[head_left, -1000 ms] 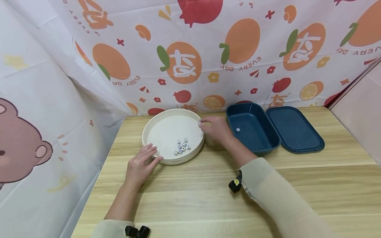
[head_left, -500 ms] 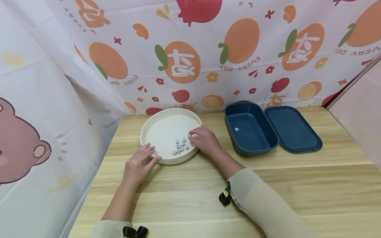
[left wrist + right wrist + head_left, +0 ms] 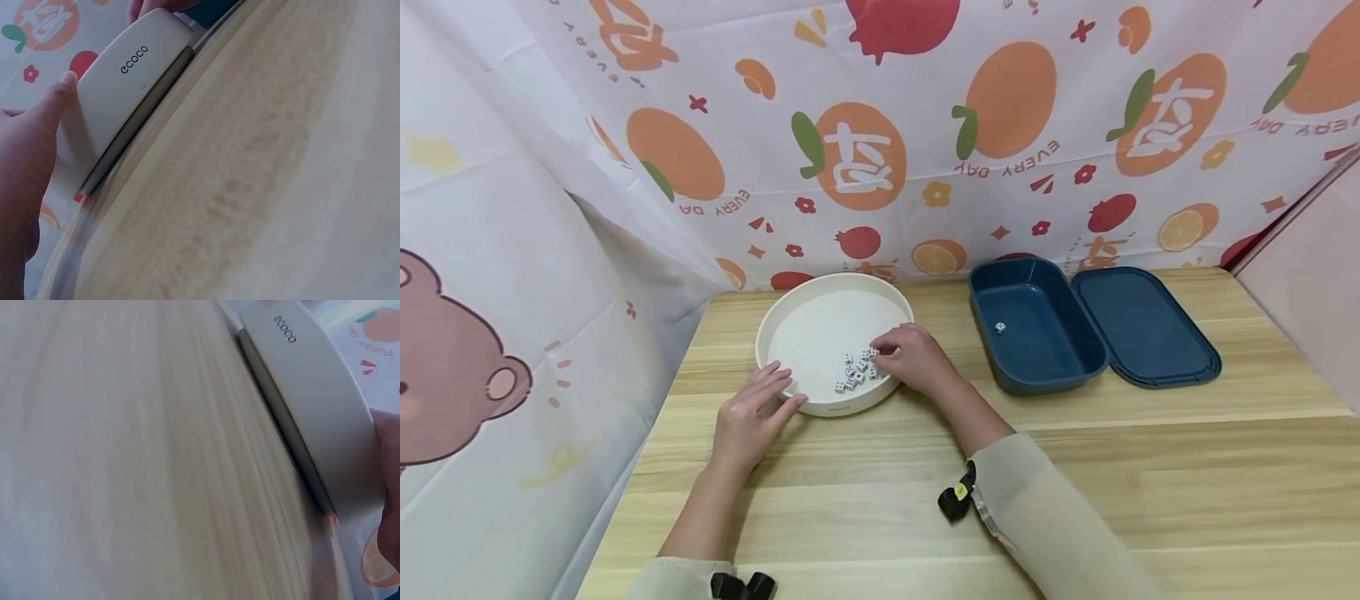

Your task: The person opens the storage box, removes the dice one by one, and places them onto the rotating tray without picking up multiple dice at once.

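Your table (image 3: 1075, 467) is pale, matte wood grain. Your left hand (image 3: 748, 421) rests with straight fingers against the round cream tray (image 3: 790, 317); your right hand (image 3: 913, 360) pinches one of the small white dice (image 3: 853, 372) inside. Beyond sit a glossy blue box (image 3: 1037, 367), its lid (image 3: 1142, 325) and a fruit-print cloth (image 3: 925, 125).

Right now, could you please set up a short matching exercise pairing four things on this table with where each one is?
1 cluster of dice
2 single die
3 blue lid
4 left hand

a in the blue box
b against the tray's near rim
c in the white tray
d flat on the table, right of the box

Pairs: 1-c, 2-a, 3-d, 4-b
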`<act>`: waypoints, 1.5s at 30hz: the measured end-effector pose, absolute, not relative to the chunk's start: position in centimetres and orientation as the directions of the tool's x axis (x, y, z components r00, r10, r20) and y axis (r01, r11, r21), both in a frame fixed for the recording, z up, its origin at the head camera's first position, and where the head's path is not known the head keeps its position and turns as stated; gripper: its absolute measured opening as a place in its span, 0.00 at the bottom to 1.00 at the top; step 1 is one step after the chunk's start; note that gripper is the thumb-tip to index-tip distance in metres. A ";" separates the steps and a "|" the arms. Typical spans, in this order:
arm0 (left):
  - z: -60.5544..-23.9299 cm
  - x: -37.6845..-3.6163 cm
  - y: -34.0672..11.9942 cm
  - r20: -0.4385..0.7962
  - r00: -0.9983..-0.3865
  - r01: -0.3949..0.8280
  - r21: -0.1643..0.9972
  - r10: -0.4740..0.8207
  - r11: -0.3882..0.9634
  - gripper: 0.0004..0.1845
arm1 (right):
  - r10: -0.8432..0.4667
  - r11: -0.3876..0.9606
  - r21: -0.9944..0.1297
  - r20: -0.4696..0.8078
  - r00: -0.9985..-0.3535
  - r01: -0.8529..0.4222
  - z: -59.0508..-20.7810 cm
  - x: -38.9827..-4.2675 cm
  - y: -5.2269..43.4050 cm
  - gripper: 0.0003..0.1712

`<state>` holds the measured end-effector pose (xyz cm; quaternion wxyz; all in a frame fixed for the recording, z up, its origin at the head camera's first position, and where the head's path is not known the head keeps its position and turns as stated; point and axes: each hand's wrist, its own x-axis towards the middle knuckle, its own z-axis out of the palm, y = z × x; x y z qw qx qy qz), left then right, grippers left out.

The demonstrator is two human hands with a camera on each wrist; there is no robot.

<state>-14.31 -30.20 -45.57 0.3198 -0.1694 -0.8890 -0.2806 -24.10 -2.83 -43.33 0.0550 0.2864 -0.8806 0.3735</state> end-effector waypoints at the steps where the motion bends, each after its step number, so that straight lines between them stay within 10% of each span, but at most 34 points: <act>1: -45.6 -14.3 -30.2 0.666 -0.737 0.480 0.392 0.118 0.785 0.20 | -0.465 0.557 -0.622 0.316 -0.827 -0.550 -43.4 -24.1 -2.9 0.11; 20: -45.6 -14.4 -30.0 0.707 -0.697 0.492 0.350 0.120 0.797 0.22 | -0.419 0.545 -0.621 0.381 -0.824 -0.564 -43.6 -23.1 -3.1 0.13; 28: -45.1 -14.1 -30.0 0.665 -0.740 0.458 0.387 0.102 0.800 0.21 | -0.322 0.447 -0.785 0.306 -0.896 -0.429 -42.7 -23.3 -1.9 0.15; 41: -45.1 -14.2 -30.1 0.684 -0.722 0.479 0.385 0.103 0.789 0.20 | -0.027 0.490 -0.814 0.342 -0.939 -0.311 -38.1 -24.9 8.1 0.14; 45: -45.3 -14.2 -30.2 0.694 -0.712 0.488 0.376 0.110 0.788 0.20 | -0.029 0.601 -0.782 0.186 -0.982 -0.165 -38.5 -25.4 11.5 0.18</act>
